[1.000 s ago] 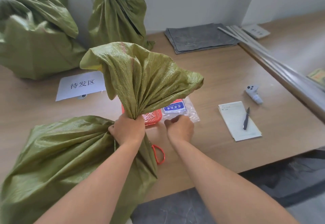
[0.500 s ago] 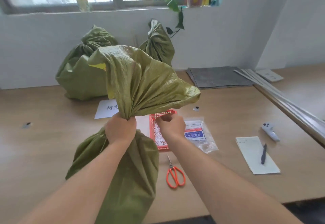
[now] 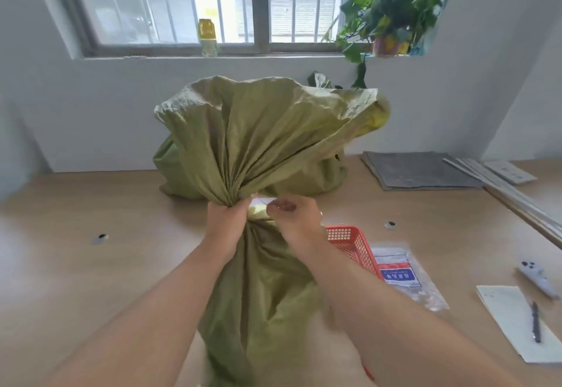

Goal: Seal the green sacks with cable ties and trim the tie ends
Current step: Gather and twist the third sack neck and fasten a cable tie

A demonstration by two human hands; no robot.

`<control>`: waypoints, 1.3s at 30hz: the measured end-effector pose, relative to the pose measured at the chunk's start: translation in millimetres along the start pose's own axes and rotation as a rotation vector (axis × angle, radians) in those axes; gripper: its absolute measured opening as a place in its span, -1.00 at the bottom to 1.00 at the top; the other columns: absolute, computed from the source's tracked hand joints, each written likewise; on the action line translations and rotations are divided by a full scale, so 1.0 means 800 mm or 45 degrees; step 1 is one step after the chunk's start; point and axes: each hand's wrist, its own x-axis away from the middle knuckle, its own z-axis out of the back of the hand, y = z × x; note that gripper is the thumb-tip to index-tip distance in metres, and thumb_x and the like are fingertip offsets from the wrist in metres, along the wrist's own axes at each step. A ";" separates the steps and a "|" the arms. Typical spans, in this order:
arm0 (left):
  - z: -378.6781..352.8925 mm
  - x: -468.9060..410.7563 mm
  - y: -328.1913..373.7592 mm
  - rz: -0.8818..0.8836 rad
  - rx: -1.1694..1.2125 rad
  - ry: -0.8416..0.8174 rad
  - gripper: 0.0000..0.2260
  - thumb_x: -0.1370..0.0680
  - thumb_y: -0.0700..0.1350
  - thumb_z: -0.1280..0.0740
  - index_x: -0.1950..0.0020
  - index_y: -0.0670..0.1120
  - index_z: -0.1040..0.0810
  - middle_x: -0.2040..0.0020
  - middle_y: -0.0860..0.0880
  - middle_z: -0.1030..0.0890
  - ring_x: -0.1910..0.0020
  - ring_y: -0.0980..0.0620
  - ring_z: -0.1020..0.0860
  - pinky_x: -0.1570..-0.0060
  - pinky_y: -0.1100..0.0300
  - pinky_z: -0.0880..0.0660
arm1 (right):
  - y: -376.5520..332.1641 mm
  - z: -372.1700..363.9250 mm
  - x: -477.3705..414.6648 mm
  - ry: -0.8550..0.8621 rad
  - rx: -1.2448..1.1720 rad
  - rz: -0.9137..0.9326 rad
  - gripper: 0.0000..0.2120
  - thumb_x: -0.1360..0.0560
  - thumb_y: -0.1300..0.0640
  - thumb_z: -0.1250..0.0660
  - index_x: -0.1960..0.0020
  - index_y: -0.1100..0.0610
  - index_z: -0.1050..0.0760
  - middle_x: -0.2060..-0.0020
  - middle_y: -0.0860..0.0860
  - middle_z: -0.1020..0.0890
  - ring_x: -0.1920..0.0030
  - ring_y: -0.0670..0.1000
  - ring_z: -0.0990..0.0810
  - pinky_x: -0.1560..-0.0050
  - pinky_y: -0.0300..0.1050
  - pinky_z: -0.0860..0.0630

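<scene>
A green woven sack (image 3: 264,295) stands on the wooden table (image 3: 91,280) in front of me, its top fanned out above a gathered neck. My left hand (image 3: 226,225) grips that neck tightly. My right hand (image 3: 296,222) sits right beside it at the neck, fingers curled in a pinch on a thin white cable tie, of which only a small bit shows. A red mesh basket (image 3: 349,240) lies just right of the sack, partly hidden by my right forearm. A clear packet of ties (image 3: 404,277) lies next to the basket.
Another green sack (image 3: 173,174) stands behind against the wall. A notepad (image 3: 511,319) with a pen (image 3: 535,323) and a small grey device (image 3: 536,277) lie at the right. Grey mats (image 3: 419,171) are at the back right. An orange scissor handle (image 3: 368,371) peeks below my right arm.
My right hand left the red basket and came up to the sack's neck beside my left hand. The sack now stands more upright, and my view has tilted up toward the window.
</scene>
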 end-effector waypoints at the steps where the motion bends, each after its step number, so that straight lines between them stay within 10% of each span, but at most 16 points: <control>1: 0.009 -0.011 -0.003 0.026 0.034 -0.019 -0.75 -0.46 -0.09 -0.55 -0.12 -0.10 -0.73 -0.05 0.07 -0.74 -0.06 0.15 -0.68 -0.08 0.27 -0.55 | -0.007 -0.014 -0.002 0.023 -0.025 -0.030 -0.92 -0.43 0.11 -0.50 0.24 -0.02 -0.68 0.32 -0.11 -0.68 0.29 -0.07 -0.60 0.27 -0.22 -0.50; 4: 0.035 -0.044 -0.011 0.066 0.089 -0.092 -0.57 -0.34 0.07 -0.55 -0.13 -0.12 -0.73 -0.06 0.02 -0.75 -0.10 0.07 -0.69 -0.16 0.20 -0.57 | -0.026 -0.055 -0.011 0.085 -0.109 -0.098 -0.85 -0.40 0.11 -0.51 0.31 -0.06 -0.63 0.42 -0.14 -0.64 0.28 0.00 -0.67 0.16 -0.08 -0.64; 8: 0.058 -0.071 -0.029 0.025 0.118 -0.113 -0.81 -0.50 -0.17 -0.54 -0.10 -0.10 -0.72 -0.01 0.09 -0.75 -0.06 0.16 -0.69 0.01 0.40 -0.53 | -0.030 -0.092 -0.016 0.029 -0.187 -0.172 -0.92 -0.43 0.20 -0.44 0.20 0.18 -0.68 0.38 0.00 -0.64 0.39 0.01 -0.56 0.35 -0.13 -0.63; 17: 0.098 -0.094 -0.043 0.217 0.007 -0.504 -0.88 -0.53 -0.13 -0.52 -0.05 0.01 -0.72 -0.03 0.10 -0.76 -0.11 0.09 -0.71 -0.28 -0.01 -0.57 | -0.020 -0.132 -0.046 -0.102 -0.073 0.127 -0.89 -0.55 0.26 -0.44 0.07 0.15 -0.74 0.21 -0.07 -0.70 0.32 -0.28 -0.57 0.18 -0.31 -0.47; 20: 0.110 -0.100 -0.043 0.169 -0.050 -0.565 -0.80 -0.54 -0.20 -0.51 -0.08 0.07 -0.67 0.00 0.19 -0.75 -0.07 0.18 -0.70 -0.15 0.17 -0.60 | -0.026 -0.135 -0.053 -0.239 0.094 0.236 -0.85 -0.57 0.28 -0.39 0.02 0.15 -0.75 0.13 -0.11 -0.72 0.16 -0.32 -0.61 0.17 -0.49 -0.41; 26: 0.117 -0.103 -0.046 -0.035 -0.178 -0.551 -0.68 -0.53 -0.23 -0.48 -0.13 0.17 -0.60 0.09 0.44 -0.66 0.02 0.52 -0.57 0.04 0.59 -0.43 | -0.036 -0.140 -0.061 -0.474 0.343 0.454 -0.86 -0.54 0.22 -0.37 0.14 0.09 -0.68 0.20 -0.17 -0.71 0.06 -0.11 -0.66 0.01 -0.16 -0.56; 35: 0.115 -0.091 -0.045 -0.164 -0.171 -0.523 -0.65 -0.57 -0.35 -0.41 -0.19 0.08 -0.62 0.01 0.45 -0.66 -0.07 0.47 -0.59 -0.06 0.53 -0.47 | -0.055 -0.141 -0.043 -0.400 0.195 0.271 -0.87 -0.40 0.06 -0.64 0.18 0.06 -0.72 0.29 -0.11 -0.70 0.26 -0.17 -0.64 0.30 -0.40 -0.42; 39: 0.122 -0.092 -0.046 -0.205 -0.153 -0.426 -0.65 -0.51 -0.20 -0.52 -0.27 -0.01 -0.65 -0.15 0.16 -0.72 -0.19 0.24 -0.64 -0.29 0.16 -0.56 | -0.064 -0.150 -0.035 -0.344 0.260 0.239 -0.76 -0.46 0.06 -0.57 0.33 0.02 -0.61 0.35 -0.10 -0.68 0.24 -0.08 -0.64 0.25 -0.20 -0.51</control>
